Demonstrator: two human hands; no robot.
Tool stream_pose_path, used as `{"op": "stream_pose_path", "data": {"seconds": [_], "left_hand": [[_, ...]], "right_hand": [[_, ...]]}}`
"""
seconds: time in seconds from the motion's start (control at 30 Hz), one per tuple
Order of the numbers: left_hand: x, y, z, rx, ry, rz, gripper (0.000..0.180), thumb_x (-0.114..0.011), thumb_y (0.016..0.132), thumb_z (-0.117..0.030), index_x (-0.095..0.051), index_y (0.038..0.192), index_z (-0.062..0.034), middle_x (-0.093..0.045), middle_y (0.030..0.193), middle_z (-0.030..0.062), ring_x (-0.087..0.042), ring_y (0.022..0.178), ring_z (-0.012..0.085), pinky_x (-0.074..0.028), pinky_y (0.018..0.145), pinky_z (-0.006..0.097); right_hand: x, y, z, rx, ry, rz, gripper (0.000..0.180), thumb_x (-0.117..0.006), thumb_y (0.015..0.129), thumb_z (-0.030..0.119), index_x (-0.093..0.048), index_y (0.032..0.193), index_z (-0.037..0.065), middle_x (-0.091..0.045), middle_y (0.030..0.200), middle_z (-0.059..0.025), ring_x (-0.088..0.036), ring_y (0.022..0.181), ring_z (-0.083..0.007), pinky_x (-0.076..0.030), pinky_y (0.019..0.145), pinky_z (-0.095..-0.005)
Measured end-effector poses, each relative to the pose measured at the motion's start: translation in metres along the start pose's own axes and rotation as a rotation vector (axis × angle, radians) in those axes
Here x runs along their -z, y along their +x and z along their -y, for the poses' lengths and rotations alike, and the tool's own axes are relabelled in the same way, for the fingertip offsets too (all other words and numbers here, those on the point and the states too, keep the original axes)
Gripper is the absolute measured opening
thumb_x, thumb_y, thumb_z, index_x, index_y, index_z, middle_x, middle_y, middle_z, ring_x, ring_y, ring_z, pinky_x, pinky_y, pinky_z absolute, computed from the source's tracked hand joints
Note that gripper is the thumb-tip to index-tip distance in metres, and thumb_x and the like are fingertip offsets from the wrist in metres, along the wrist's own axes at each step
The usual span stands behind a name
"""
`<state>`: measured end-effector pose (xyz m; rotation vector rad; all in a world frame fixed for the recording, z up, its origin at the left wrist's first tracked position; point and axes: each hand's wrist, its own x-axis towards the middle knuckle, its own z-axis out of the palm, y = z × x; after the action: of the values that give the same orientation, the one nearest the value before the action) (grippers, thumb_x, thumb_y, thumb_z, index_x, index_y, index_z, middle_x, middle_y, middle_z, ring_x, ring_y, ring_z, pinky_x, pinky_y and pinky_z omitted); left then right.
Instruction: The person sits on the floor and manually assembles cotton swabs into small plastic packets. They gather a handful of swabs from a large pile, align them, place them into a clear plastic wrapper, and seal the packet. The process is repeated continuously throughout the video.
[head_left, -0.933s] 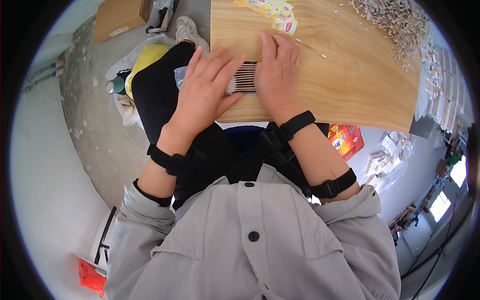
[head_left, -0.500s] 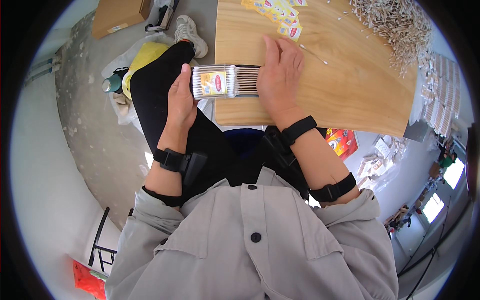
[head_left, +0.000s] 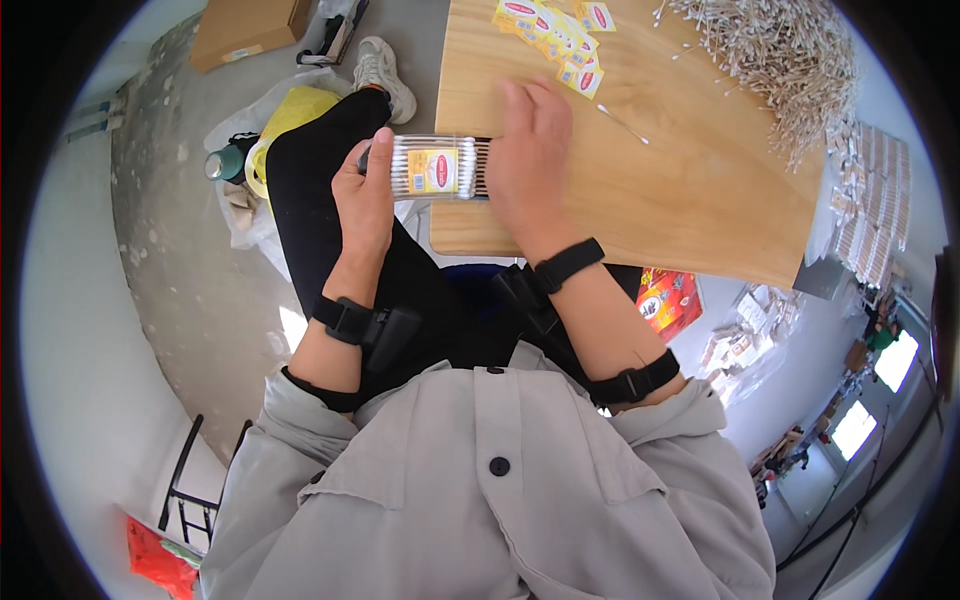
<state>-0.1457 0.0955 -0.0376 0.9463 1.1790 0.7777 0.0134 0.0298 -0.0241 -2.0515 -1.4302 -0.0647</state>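
Partly packed, plenty loose

On the pale wooden desk (head_left: 700, 190), upper right, a white-tipped cotton-swab heap (head_left: 775, 60) lies unpacked. Upper centre, my left hand (head_left: 362, 203)'s fingers grasp a clear yellow-labelled plastic case (head_left: 432, 170); swab sticks (head_left: 482, 168) protrude rightward. My right hand (head_left: 532, 165)'s grip: can't tell.

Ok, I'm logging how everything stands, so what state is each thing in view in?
Clear rectangular plastic swab packet: held, yellow-and-white label showing upward.
Left hand: gripping the packet's left end.
Right hand: at the packet's right, grip hidden.
Yellow-and-white paper labels: loose, mostly overlapping.
White-tipped swab heap: loose, tangled.
Single white-tipped swab: lying apart.
Brown cardboard box: looks closed.
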Motion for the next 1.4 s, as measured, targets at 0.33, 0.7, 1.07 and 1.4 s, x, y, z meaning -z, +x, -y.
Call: {"op": "stream_pose_path", "data": {"seconds": [0.33,0.7,1.07,1.4], "left_hand": [[0.011,0.008,-0.005,0.036,-0.024,0.112,0.037,-0.056,0.102,-0.032,-0.068,0.089,0.0005,-0.061,0.076,-0.004,-0.05,0.069,0.0017,-0.041,0.063,0.02],[0.007,0.006,0.002,-0.054,0.092,0.08,0.039,-0.06,0.1,-0.032,-0.064,0.082,0.0023,-0.057,0.07,-0.0033,-0.045,0.067,0.0022,-0.041,0.059,0.022],[0.005,0.006,0.006,0.096,-0.096,0.038,0.036,-0.058,0.101,-0.032,-0.064,0.083,-0.0013,-0.055,0.074,-0.004,-0.046,0.068,0.0027,-0.041,0.062,0.022],[-0.002,0.003,-0.001,0.18,-0.317,0.067,0.033,-0.059,0.1,-0.033,-0.063,0.082,-0.0069,-0.056,0.073,-0.0048,-0.048,0.066,0.0024,-0.041,0.061,0.022]], "right_hand": [[0.016,-0.029,0.035,-0.633,1.078,-0.226,0.043,-0.034,0.106,0.022,-0.038,0.139,-0.005,-0.041,0.141,-0.0186,-0.042,0.132,-0.0281,-0.032,0.115,-0.0404],[0.002,-0.027,0.059,-0.602,1.031,-0.175,0.048,-0.033,0.106,0.025,-0.033,0.143,-0.006,-0.038,0.143,-0.0206,-0.038,0.136,-0.0312,-0.026,0.117,-0.0413],[-0.005,-0.022,0.057,-0.617,1.234,-0.152,0.052,-0.033,0.106,0.03,-0.026,0.146,-0.004,-0.035,0.147,-0.0176,-0.032,0.14,-0.0262,-0.021,0.119,-0.04],[-0.008,-0.01,0.064,-0.604,1.181,-0.094,0.054,-0.033,0.106,0.028,-0.026,0.146,-0.006,-0.032,0.148,-0.0193,-0.033,0.14,-0.0282,-0.023,0.119,-0.0403]]}}
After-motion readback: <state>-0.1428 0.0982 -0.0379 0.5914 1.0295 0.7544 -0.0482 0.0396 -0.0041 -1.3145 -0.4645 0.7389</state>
